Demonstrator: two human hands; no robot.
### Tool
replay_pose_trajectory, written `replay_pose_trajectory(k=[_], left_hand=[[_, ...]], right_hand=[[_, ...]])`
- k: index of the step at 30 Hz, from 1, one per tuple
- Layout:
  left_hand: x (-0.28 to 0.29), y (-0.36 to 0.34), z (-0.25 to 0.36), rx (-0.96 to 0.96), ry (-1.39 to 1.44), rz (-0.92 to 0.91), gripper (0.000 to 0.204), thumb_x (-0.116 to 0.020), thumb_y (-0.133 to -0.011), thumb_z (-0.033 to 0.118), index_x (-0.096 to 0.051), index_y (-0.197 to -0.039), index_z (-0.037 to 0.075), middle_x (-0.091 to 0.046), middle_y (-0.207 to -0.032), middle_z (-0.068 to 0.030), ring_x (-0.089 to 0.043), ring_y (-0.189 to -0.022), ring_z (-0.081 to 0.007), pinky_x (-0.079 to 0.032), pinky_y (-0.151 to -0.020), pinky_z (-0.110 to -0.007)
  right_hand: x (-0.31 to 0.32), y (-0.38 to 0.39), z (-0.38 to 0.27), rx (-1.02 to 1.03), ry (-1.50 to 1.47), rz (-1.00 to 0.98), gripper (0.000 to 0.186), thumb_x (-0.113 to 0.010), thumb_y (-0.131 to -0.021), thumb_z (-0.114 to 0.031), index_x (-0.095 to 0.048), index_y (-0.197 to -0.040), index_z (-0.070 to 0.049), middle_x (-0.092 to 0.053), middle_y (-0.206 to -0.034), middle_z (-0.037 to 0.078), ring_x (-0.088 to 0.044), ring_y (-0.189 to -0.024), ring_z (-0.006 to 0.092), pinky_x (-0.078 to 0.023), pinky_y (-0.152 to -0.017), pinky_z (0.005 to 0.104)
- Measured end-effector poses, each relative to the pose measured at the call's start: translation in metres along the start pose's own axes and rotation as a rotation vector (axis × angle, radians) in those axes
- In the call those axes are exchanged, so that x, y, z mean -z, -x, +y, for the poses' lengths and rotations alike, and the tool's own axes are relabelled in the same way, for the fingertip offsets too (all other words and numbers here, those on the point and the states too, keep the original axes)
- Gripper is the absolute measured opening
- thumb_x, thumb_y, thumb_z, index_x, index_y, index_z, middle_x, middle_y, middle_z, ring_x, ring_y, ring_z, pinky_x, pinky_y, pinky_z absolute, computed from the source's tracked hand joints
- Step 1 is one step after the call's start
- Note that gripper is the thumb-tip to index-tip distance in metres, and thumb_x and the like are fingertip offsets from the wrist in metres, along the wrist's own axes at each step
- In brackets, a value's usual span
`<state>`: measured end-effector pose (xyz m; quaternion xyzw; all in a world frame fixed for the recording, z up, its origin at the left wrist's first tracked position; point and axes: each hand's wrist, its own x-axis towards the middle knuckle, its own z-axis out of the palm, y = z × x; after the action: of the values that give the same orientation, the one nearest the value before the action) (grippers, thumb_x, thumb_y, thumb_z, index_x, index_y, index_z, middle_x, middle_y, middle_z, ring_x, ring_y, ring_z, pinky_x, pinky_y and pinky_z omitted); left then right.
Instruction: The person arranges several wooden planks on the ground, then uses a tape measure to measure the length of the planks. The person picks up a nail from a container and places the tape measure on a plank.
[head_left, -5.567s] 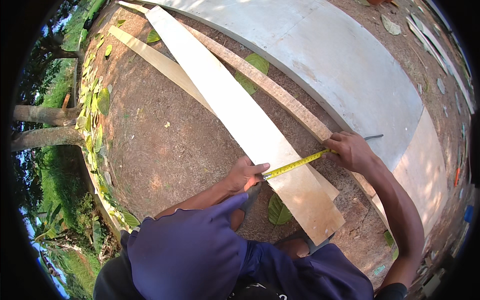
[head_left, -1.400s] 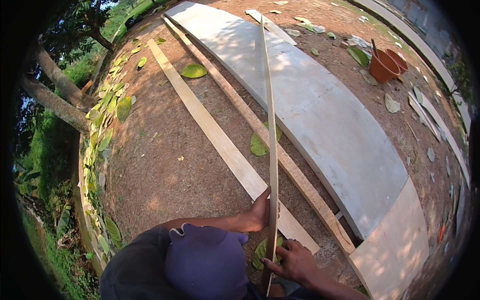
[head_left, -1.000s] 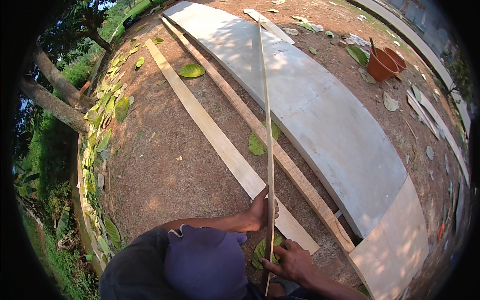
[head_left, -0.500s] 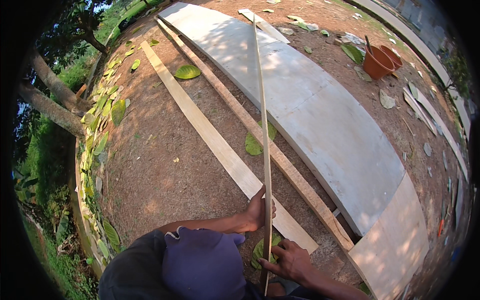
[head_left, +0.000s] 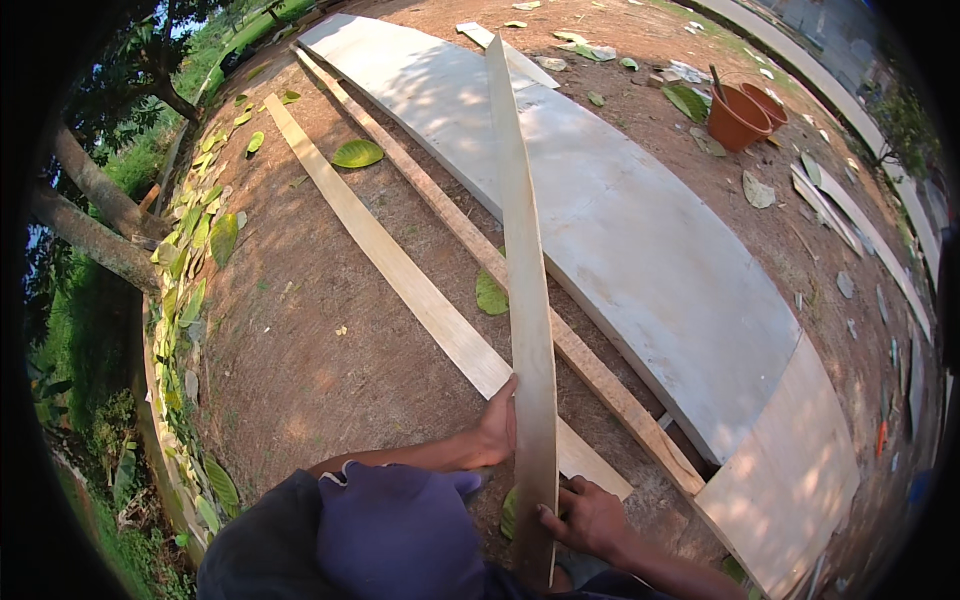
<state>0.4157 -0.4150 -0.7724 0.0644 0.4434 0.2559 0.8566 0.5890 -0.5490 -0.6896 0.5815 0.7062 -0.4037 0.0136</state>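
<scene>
A long, thin wooden strip rises from near my lap, its far end over the big pale panel. My left hand grips its left edge, the fingers hidden behind the wood. Lower down, my right hand is closed at the right edge, its thumb against the strip's face. Something small and dark shows by the right fingers, too little to name. Behind the held piece, a second flat wooden strip lies on the ground, passing close to both hands.
Right of the lying strip runs a narrow wooden beam, alongside the large pale panel. Terracotta pots stand at the far right. A tree trunk and fallen leaves border the left side. Purple cloth fills part of the lower edge.
The held strip has turned from nearly edge-on to showing its broad face, and its far end has shifted slightly left. Both hands stay on it.
</scene>
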Motion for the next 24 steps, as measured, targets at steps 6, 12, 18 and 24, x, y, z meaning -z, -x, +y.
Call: replay_pose_trajectory(k=[6,12,18,24], left_hand=[[0.030,-0.017,0.009,-0.138,-0.102,-0.021,0.070,-0.040,-0.099,0.062,-0.049,-0.134,0.003,-0.062,-0.122,-0.0154,-0.059,-0.115,-0.0292,-0.046,-0.100,-0.047],[0.040,-0.038,0.057,-0.186,-0.213,0.006,0.059,-0.044,-0.099,0.059,-0.051,-0.121,0.005,-0.062,-0.107,-0.0152,-0.062,-0.097,-0.0277,-0.052,-0.086,-0.044],[0.019,-0.068,0.093,-0.193,-0.253,-0.086,0.068,-0.042,-0.100,0.061,-0.046,-0.136,0.003,-0.058,-0.127,-0.0165,-0.060,-0.114,-0.0312,-0.048,-0.098,-0.048],[-0.005,-0.090,0.120,-0.244,-0.037,-0.262,0.065,-0.037,-0.105,0.053,-0.039,-0.146,0.003,-0.051,-0.143,-0.0162,-0.052,-0.129,-0.0340,-0.039,-0.112,-0.049]], right_hand=[[-0.008,-0.006,0.039,0.043,-0.173,-0.025,0.049,-0.050,-0.097,-0.050,-0.071,-0.112,-0.009,-0.065,-0.105,0.020,-0.067,-0.095,0.0381,-0.055,-0.082,0.0473],[-0.002,0.004,0.056,-0.016,-0.135,-0.017,0.050,-0.049,-0.097,-0.050,-0.071,-0.114,-0.008,-0.065,-0.108,0.022,-0.066,-0.100,0.0383,-0.053,-0.086,0.0478],[0.016,0.010,0.050,0.039,-0.258,0.000,0.053,-0.053,-0.096,-0.053,-0.071,-0.114,-0.007,-0.065,-0.105,0.020,-0.065,-0.099,0.0371,-0.051,-0.089,0.0460],[0.008,0.002,0.050,0.046,-0.247,-0.053,0.057,-0.058,-0.092,-0.059,-0.073,-0.112,-0.008,-0.065,-0.104,0.020,-0.065,-0.099,0.0359,-0.051,-0.088,0.0448]])
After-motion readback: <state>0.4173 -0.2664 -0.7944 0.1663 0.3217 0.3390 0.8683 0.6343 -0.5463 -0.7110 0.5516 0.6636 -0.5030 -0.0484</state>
